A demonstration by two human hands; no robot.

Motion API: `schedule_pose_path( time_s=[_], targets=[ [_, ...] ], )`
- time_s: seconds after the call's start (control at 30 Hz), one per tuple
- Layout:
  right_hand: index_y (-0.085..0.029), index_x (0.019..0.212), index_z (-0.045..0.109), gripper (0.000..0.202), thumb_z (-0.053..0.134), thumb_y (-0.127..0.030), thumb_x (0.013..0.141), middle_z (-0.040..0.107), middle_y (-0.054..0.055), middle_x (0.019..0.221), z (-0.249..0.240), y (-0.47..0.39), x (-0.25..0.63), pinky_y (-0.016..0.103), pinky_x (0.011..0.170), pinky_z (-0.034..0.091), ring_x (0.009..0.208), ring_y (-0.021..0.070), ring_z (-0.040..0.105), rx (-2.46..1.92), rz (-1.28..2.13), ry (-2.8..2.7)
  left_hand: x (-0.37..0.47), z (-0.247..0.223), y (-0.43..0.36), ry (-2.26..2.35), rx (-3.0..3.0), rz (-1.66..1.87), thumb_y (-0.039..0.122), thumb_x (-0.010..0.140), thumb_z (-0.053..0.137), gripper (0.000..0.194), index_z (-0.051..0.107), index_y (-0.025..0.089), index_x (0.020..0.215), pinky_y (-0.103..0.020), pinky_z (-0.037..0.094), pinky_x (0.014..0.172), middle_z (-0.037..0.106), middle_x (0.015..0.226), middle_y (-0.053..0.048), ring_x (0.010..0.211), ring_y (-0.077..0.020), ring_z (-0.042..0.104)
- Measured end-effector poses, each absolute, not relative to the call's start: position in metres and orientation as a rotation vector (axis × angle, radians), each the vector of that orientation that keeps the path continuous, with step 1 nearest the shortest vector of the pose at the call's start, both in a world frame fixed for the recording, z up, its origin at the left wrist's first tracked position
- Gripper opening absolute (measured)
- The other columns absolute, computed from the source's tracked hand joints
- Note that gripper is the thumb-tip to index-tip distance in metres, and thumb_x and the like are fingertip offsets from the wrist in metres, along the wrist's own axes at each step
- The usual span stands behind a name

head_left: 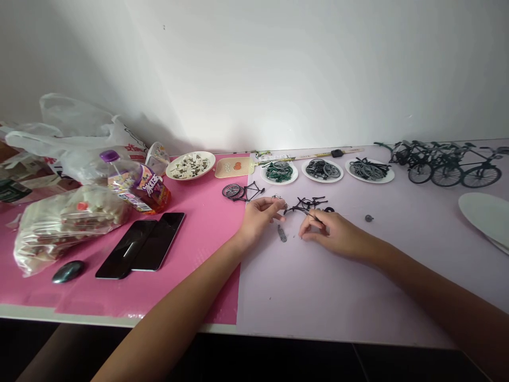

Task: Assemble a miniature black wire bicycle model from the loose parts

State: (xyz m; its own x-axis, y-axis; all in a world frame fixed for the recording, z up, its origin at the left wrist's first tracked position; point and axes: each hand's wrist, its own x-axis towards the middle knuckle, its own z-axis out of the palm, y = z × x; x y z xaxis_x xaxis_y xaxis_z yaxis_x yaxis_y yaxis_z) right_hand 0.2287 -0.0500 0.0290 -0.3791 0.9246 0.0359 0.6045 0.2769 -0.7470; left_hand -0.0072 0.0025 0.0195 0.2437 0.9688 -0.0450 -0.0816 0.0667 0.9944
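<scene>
At upper right, toy bicycles [447, 173] are assembled; parts [279, 171] are left loose; what is gripped by left hand [259, 213] or right hand [336, 232] cannot be told.

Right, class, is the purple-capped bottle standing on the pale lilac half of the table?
No, the purple-capped bottle is over the pink covering, left of the phones' far ends.

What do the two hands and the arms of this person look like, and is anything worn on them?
The left hand and right hand are bare, without gloves. The left forearm and right forearm show no sleeve, watch, bracelet, cable or marking. Any thin ring or nail polish is too small to tell.
</scene>
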Motion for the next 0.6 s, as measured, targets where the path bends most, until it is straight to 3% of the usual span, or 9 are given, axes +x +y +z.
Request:
schedule_pose_path(
  time_s=[0.27, 0.6],
  targets=[
    [-0.026, 0.074, 0.041, 0.039, 0.073, -0.041, 0.091, 0.070, 0.002, 0.083, 0.0256, -0.0481, 0.2259, 0.036, 0.075, 0.055, 0.095, 0.0305, 0.077, -1.327, 0.932, -2.029, -0.0069, 0.0220, 0.0020, 1.004, 1.223, 1.024, 0.054, 0.077, 0.087, 0.043, 0.077, 0.015, 0.092, -0.031, 0.049, 0.065, 0.080, 0.101, -0.010, 0.065, -0.0143, 0.070],
    [-0.025, 0.081, 0.043, 0.025, 0.061, -0.028, 0.098, 0.069, 0.003, 0.094, 0.0259, -0.0526, 0.2266, 0.037, 0.081, 0.054, 0.092, 0.0248, 0.070, -1.295, 0.851, -2.212, -0.0070, 0.0190, 0.0044, 0.964, 1.227, 1.028, 0.055, 0.074, 0.090, 0.045, 0.078, 0.015, 0.092, -0.030, 0.053, 0.064, 0.078, 0.098, -0.010, 0.064, -0.0146, 0.070]
  ],
)
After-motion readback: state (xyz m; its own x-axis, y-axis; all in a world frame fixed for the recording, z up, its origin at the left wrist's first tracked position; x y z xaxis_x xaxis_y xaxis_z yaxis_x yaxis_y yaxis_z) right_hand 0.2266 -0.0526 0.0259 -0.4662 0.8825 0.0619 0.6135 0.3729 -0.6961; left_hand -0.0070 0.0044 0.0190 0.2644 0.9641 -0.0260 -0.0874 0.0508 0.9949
